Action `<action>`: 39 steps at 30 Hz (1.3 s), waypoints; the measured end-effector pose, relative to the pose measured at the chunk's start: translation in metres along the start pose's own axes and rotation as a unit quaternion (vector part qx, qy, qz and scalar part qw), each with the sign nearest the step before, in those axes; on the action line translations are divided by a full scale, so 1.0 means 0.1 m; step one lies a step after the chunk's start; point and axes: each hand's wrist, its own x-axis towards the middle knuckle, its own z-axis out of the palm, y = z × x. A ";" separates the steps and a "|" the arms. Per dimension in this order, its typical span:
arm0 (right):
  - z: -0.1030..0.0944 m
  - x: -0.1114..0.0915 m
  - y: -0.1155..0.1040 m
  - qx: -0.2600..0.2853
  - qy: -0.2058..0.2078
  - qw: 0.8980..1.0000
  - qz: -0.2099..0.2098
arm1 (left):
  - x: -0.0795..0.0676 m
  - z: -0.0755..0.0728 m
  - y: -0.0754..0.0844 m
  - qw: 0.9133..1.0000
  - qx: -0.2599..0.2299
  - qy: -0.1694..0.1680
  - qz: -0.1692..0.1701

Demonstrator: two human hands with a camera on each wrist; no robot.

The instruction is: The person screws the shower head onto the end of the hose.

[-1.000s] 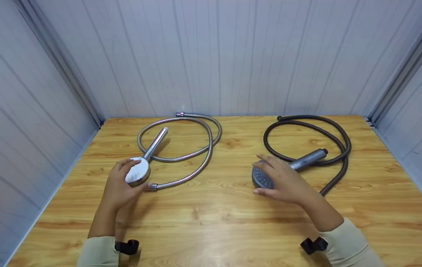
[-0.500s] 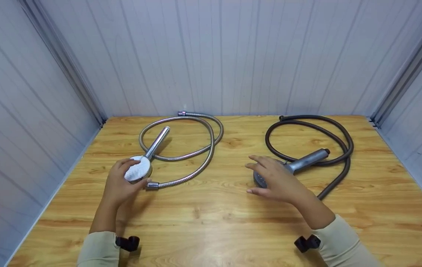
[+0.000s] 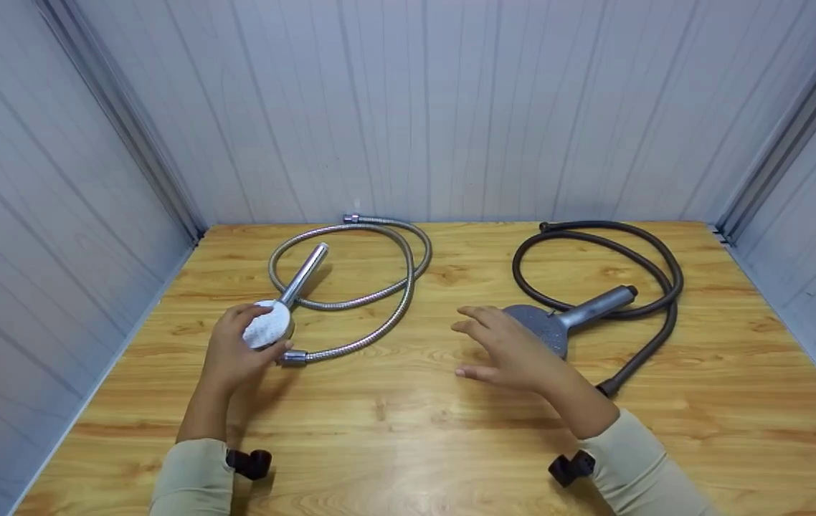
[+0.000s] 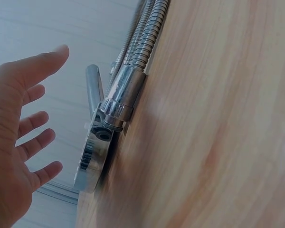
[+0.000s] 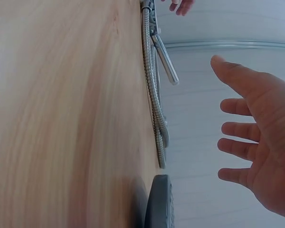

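Pale, grey-streaked walls (image 3: 394, 107) are standing along the back, left and right edges of a wood-grained table (image 3: 379, 444). Grey strips (image 3: 118, 122) are rising at its far corners; light is gleaming toward its near edge.

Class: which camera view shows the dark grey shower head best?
The head view: it shows the dark grey shower head with its handle and much of its face, partly hidden by the right hand. The right wrist view shows only part of its disc, edge on; the left wrist view shows none.
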 end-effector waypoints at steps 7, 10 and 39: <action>0.09 0.09 -0.05 0.010 -0.009 1.000 0.000 | 0.00 -0.01 -0.02 1.000 0.006 0.006 0.000; 0.13 0.13 -0.06 0.017 -0.009 1.000 -0.002 | 0.00 -0.01 -0.04 1.000 0.006 0.009 0.002; 0.37 0.45 -0.18 0.038 -0.031 0.999 -0.023 | 0.19 -0.07 0.01 0.999 0.006 -0.021 -0.031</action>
